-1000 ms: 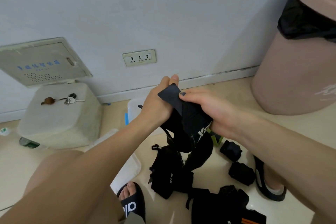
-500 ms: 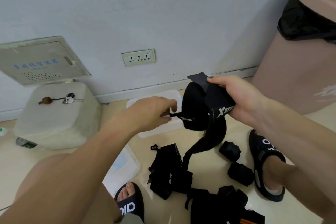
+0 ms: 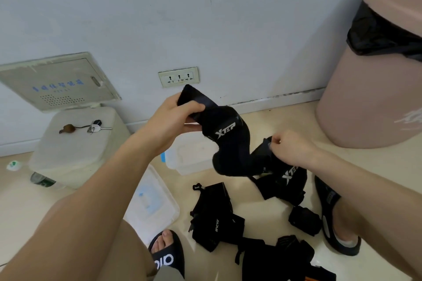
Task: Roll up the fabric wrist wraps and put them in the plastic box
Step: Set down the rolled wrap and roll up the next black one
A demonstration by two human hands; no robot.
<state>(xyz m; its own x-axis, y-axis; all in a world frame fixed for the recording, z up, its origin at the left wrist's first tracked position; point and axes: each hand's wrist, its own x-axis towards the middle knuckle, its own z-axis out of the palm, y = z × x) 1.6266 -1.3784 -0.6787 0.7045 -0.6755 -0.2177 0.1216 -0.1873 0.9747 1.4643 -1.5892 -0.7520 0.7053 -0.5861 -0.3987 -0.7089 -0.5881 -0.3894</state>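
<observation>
Two hands now swapping ends, left hand (image 3: pixel 170 118) gripping black wrist wrap (image 3: pixel 230 141) top, right hand (image 3: pixel 288 147) pinching its low end, wrap slanting down-right above plastic box (image 3: pixel 189 162).

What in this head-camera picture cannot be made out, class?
- Plastic box interior: head view, partly hidden by the wrist wrap and left hand.
- Wrap pile: cut off by the bottom edge.
- Blue lettering on the wall panel: too small to read.
</observation>
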